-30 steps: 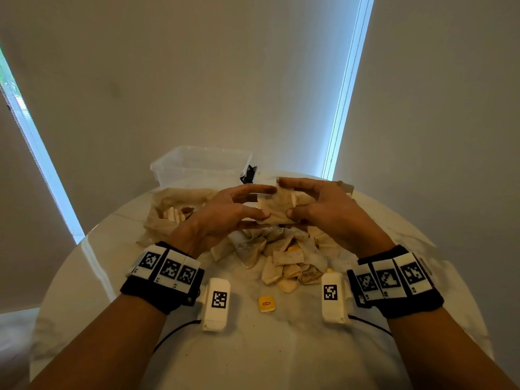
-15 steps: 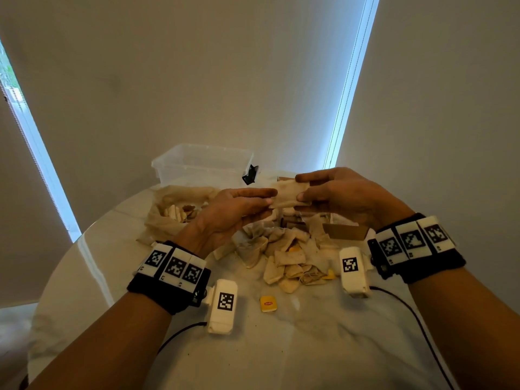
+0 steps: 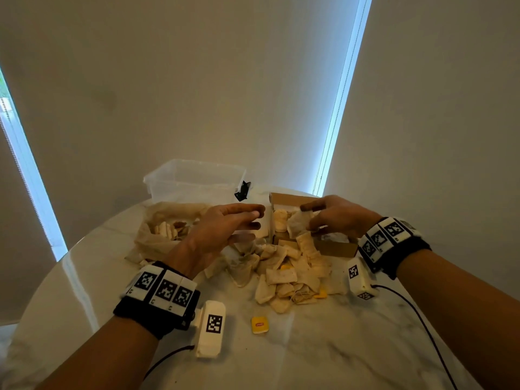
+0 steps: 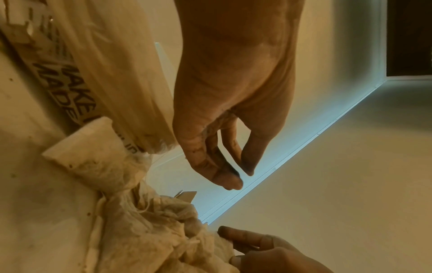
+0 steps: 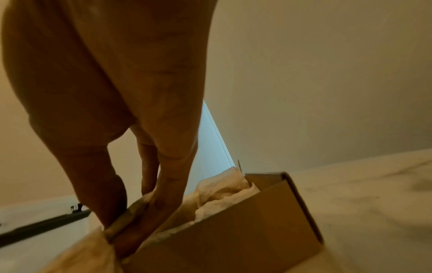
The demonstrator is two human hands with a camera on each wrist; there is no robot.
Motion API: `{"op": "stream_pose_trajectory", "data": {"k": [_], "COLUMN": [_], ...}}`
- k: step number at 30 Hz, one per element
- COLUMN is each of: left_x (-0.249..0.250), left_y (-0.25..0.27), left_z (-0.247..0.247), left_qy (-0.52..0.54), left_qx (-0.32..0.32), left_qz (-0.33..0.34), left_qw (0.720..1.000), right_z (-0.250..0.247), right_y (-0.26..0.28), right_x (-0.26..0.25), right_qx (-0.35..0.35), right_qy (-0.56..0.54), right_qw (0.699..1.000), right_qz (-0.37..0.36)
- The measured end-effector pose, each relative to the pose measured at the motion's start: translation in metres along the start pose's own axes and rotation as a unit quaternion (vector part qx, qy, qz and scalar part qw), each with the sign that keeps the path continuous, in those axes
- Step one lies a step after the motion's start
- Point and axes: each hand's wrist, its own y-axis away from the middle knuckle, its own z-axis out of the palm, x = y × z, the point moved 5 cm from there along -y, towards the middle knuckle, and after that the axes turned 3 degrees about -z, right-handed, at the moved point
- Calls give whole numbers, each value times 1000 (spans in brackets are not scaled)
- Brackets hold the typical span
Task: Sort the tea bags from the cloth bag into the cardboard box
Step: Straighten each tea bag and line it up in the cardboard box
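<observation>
A tea bag [image 3: 297,226] is pinched in the right hand [image 3: 336,216], held over the near-left part of the open cardboard box [image 3: 336,248], which stands toward the far right edge of the surface [image 3: 323,356]. More pale tea bags [image 5: 219,192] already lie inside the box. The right grip is closed on that one bag, thumb against fingers [image 5: 149,208]. The left hand [image 3: 222,228] hovers just left of the box with its grip spread, fingers straight and holding nothing. Below both hands a loose pile of tea bags [image 3: 284,277] lies on the middle of the surface. The cloth bag [image 3: 157,237], open with some tea bags in it, lies toward the far left edge. A small yellow tag [image 3: 259,324] lies nearer the front edge. A clear plastic tub [image 3: 194,180] stands at the far edge.
</observation>
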Motion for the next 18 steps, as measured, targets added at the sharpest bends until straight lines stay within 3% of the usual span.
{"op": "stream_pose_trajectory", "data": {"k": [7, 14, 18], "left_x": [0, 3, 9], "left_y": [0, 3, 5], "left_z": [0, 1, 5], "left_qy": [-21, -49, -81], "left_qx": [1, 6, 0], "left_qz": [3, 5, 22], "left_qw": [1000, 999, 996], "right_z": [0, -2, -22], "right_y": [-12, -7, 9], "right_x": [8, 5, -11], "right_qx": [21, 17, 99], "right_qy": [161, 217, 280], "right_qw": [987, 976, 949], "right_qz": [-4, -30, -109]}}
